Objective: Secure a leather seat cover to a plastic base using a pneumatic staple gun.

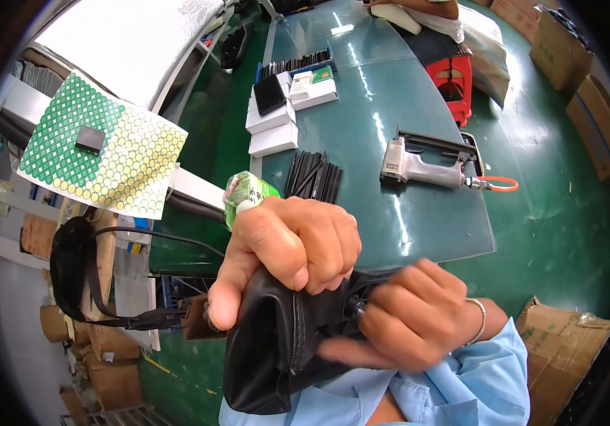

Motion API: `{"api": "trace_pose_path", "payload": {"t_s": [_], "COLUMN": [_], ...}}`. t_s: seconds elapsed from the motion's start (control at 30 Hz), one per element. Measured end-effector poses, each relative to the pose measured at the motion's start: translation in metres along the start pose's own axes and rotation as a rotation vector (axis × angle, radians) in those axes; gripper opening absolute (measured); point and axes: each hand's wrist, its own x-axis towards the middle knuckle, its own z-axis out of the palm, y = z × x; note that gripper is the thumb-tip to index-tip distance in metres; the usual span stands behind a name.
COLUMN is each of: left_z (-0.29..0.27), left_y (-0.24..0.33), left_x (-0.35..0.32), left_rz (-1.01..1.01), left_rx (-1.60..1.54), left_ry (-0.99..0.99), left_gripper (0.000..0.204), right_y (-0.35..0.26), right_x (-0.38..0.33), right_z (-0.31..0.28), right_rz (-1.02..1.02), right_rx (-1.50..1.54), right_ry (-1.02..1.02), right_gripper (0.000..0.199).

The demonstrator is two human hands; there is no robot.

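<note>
The work looked to be in mid-course, judged from the hands alone: the left hand [287,245] was clenched, its fingers [319,248] closed tight over the top edge of a black leather pouch [276,348], thumb down its left side; the right hand [408,319] had its fingers curled shut on the pouch's right end, at a small metal fitting [357,307], forefinger stretched along the lower seam; the pouch was held up close to the chest, above the near edge of the desk [390,106], and not resting on it; whether the fitting was already seated or yet to be fixed I could not tell, and the nailer lay apart from both hands.

At the far left a green dotted sheet [99,153] carried a small black block [90,138]; below it hung a black strap [88,277] over stacked cartons; a green-wrapped roll [244,193] showed just behind the left hand. On the dark green desk lay white boxes [273,128], a fan of black strips [313,177], then a grey air nailer [422,167] with an orange hose [497,184]; a red stool [454,85] stood beyond, by another person seated at the far end; cardboard boxes [589,106] lined the green floor on the right.
</note>
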Motion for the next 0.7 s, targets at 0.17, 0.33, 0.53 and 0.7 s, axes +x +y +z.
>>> {"api": "trace_pose_path", "payload": {"t_s": [0.17, 0.33, 0.53, 0.7], "left_z": [0.005, 0.01, 0.012, 0.011], "left_y": [0.004, 0.003, 0.002, 0.0], "left_x": [0.001, 0.001, 0.003, 0.0], "left_rz": [-0.026, -0.02, 0.001, -0.043], "left_rx": [0.017, 0.041, 0.009, -0.043], "left_ry": [-0.019, 0.053, 0.007, 0.004], "left_gripper": [0.057, 0.055, 0.054, 0.056], "right_y": [0.002, 0.005, -0.009, -0.007], "right_x": [0.005, 0.005, -0.001, -0.004], "right_z": [0.002, -0.003, 0.01, 0.013], "right_rz": [0.002, -0.139, -0.145, -0.142], "right_rx": [-0.161, -0.107, -0.184, -0.253], "right_ry": [-0.092, -0.074, -0.09, -0.089], "right_gripper": [0.019, 0.016, 0.014, 0.012]}}
